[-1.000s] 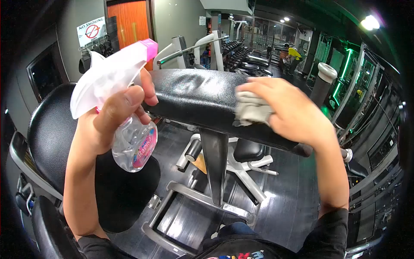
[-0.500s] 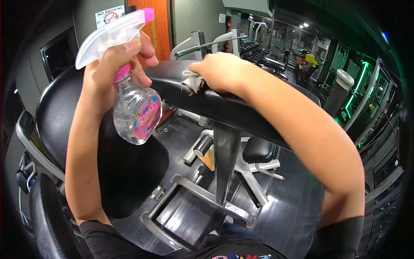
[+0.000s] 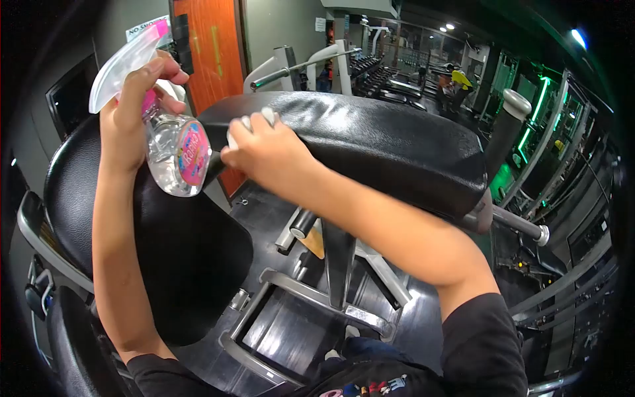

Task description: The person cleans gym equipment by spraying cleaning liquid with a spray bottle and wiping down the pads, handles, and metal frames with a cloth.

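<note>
My left hand [image 3: 142, 92] is wrapped round the neck of a spray bottle [image 3: 175, 155], which is clear with a white and pink trigger head and a pink label. The bottle is held up at the left, nozzle toward the upper right. My right hand [image 3: 268, 149] is closed on a greyish-white cloth [image 3: 268, 116], of which only small bits show between the fingers. That hand is at the near left side of a long black padded cushion [image 3: 383, 129] on a gym machine; whether the cloth touches it I cannot tell.
A black padded backrest [image 3: 79, 188] stands at the left. Below the cushion is a grey metal frame [image 3: 264, 298] on the dark floor. A bare metal bar [image 3: 522, 225] juts out at the right. Dumbbell racks [image 3: 377, 76] and a person in yellow [image 3: 461, 81] are farther back.
My right hand has moved left and down with the cloth, off the cushion's top, uncovering more of it. My left hand and the bottle have shifted left in view.
</note>
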Demonstrator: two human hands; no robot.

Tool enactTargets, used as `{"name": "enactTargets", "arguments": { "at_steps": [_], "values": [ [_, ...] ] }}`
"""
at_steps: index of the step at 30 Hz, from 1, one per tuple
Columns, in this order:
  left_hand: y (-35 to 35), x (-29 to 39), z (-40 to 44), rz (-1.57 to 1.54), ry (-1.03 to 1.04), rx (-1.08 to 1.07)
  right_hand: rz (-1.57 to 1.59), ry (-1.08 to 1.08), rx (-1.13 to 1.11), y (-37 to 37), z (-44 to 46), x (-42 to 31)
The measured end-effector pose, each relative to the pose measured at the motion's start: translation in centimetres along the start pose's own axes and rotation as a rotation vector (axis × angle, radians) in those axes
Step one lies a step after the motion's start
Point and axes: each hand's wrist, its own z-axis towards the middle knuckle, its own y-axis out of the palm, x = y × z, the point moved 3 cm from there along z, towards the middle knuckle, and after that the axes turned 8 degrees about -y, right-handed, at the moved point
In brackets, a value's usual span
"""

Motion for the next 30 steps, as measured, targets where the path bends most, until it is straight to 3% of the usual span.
{"name": "enactTargets", "arguments": {
  "at_steps": [3,7,10,13,17,21,23,25,30],
  "values": [
    [0.4,0.4,-0.5,0.036,0.017,-0.022,-0.094,-0.046,0.117,-4.2,-6.4,-1.2],
    [0.5,0.6,-0.7,0.056,0.042,-0.053,-0.093,0.027,-0.031,-11.6,-14.2,-1.1],
    [1.5,1.5,-1.6,0.072,0.042,-0.049,-0.27,0.03,0.109,-16.2,-19.6,1.2],
    [2.8,2.0,-2.6,0.094,0.047,-0.097,-0.31,0.105,0.139,-17.1,-19.1,1.7],
    [3.6,1.4,-3.3,0.078,0.064,-0.183,-0.267,0.053,-0.051,-12.6,-14.0,0.8],
    [4.1,0.5,-3.1,0.041,0.009,-0.25,-0.205,0.01,0.01,-8.7,-9.3,0.3],
    [3.4,-0.6,-2.7,0.072,-0.063,-0.287,-0.182,0.022,0.036,-9.6,-8.6,0.6],
    [3.2,-1.2,-2.5,0.069,-0.083,-0.286,-0.088,0.042,-0.135,-11.0,-9.2,0.9],
    [3.7,-1.2,-2.7,0.049,-0.12,-0.264,-0.043,-0.109,-0.246,-16.6,-13.3,3.3]
  ]
}}
